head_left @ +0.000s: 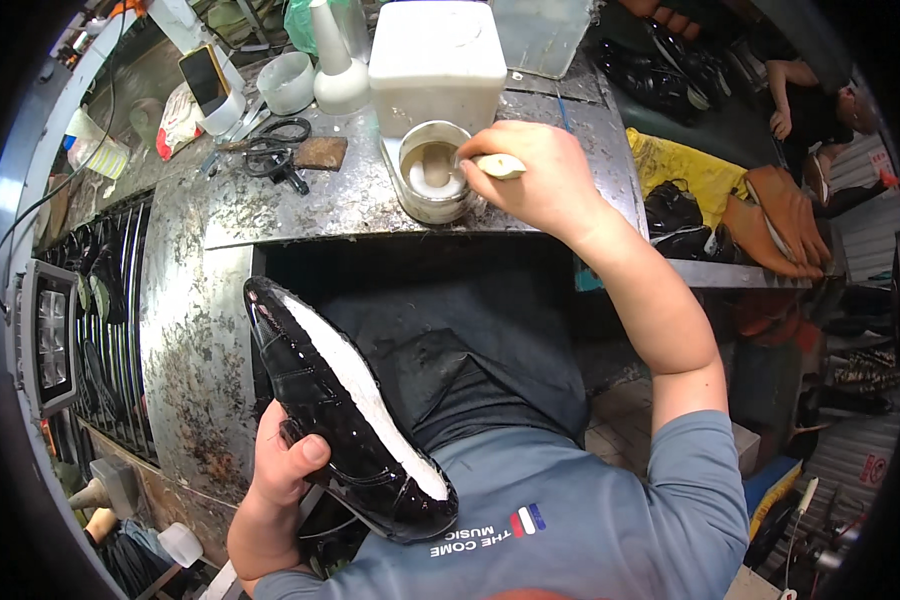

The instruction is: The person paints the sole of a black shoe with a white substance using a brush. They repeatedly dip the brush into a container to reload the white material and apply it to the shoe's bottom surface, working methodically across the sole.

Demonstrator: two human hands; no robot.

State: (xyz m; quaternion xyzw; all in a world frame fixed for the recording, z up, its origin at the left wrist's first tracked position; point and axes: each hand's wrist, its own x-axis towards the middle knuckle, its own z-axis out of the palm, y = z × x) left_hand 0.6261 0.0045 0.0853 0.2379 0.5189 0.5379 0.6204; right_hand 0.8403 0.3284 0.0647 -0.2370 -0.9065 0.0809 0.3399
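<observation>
I note a grey-blue short-sleeved T-shirt with a small white printed line and a red, white and blue mark on the chest. Dark trousers below. Both forearms bare; left hand (pixel 282 462) and right hand (pixel 535 180) ungloved.

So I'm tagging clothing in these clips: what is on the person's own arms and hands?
Both forearms are bare, with no gloves, watch or rings visible on the left hand or the right hand. A grey-blue short-sleeved T-shirt with small white print and a striped mark ends above the elbows.
</observation>
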